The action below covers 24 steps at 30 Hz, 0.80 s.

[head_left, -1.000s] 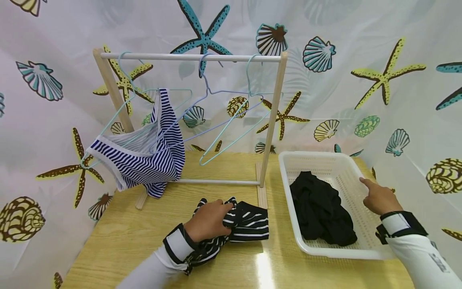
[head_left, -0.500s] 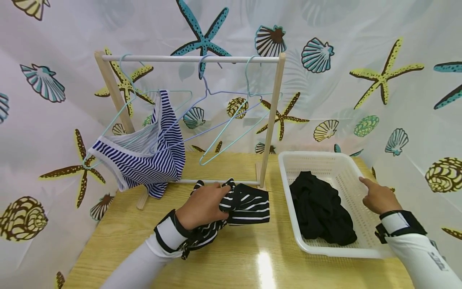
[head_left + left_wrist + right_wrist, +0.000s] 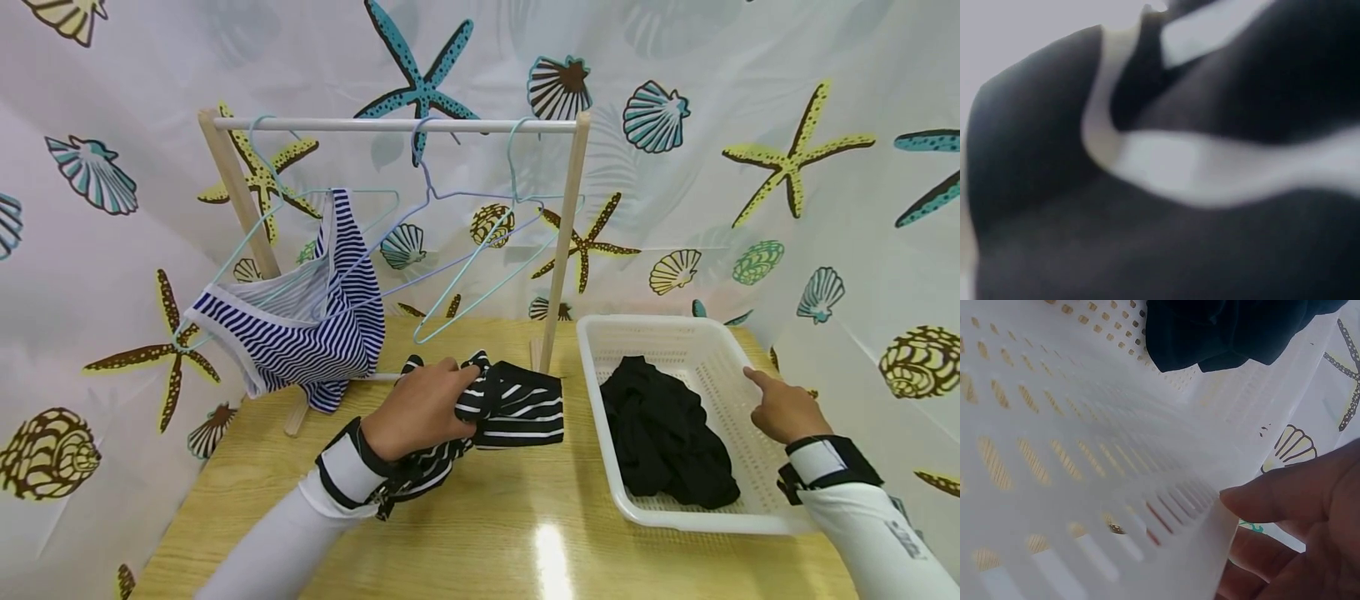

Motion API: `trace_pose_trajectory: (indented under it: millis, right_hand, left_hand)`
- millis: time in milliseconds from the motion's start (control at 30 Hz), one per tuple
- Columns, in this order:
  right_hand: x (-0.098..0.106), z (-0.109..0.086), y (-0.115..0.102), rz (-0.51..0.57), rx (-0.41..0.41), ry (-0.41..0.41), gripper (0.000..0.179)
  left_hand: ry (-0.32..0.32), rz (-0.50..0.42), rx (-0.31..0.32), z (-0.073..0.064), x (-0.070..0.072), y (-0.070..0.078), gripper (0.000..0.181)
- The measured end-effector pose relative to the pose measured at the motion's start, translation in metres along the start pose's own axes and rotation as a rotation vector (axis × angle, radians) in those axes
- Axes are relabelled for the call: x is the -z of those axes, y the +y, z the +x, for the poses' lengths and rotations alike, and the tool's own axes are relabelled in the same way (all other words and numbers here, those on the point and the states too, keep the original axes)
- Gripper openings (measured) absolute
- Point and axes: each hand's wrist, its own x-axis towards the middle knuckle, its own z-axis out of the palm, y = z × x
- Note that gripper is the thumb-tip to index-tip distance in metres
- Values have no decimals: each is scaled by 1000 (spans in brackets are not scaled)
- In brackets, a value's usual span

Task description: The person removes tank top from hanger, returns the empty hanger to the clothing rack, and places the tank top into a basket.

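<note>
My left hand (image 3: pixel 426 410) grips a bunched black-and-white striped garment (image 3: pixel 521 408) over the table, in front of the rack. One flat end of the cloth hangs out to the right of the fingers; its kind cannot be told. Blurred striped cloth (image 3: pixel 1160 169) fills the left wrist view. At the right, my right hand (image 3: pixel 789 410) holds the rim of a white plastic basket (image 3: pixel 606 454). The right wrist view shows the thumb (image 3: pixel 1254 499) on the rim, with other fingers beyond the edge. Crumpled black cloth (image 3: pixel 667 433) lies inside the basket.
A small garment rack (image 3: pixel 397 125) stands at the back of the wooden table (image 3: pixel 480 542). From its bar hang a hanger with a blue-and-white striped top (image 3: pixel 315 333), a bare purple hanger (image 3: pixel 429 198) and a bare teal hanger (image 3: pixel 516 198). A patterned curtain (image 3: pixel 675 200) surrounds the table.
My left hand has carried the black-and-white striped garment away from me, up toward the rack's base. The right hand and basket stay nearly in place.
</note>
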Motion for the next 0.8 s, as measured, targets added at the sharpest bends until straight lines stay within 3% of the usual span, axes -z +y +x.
trace_pose_trajectory:
  millis: [200,433,633,800]
  right_hand:
    - [2,-1,2,-9,6,25,65]
    - [0,0,1,-15,33,38,64]
    - [-3,-1,2,-12,17,23,63]
    - [-4,1,3,-24,22,42,63]
  left_hand:
    - [26,14,-31,7,4,4,67]
    - [-9,-8,-40,16,5,15,67]
    - [-16,-2,-68,30,6,30,64]
    - [-16,3,-128,44,7,45,58]
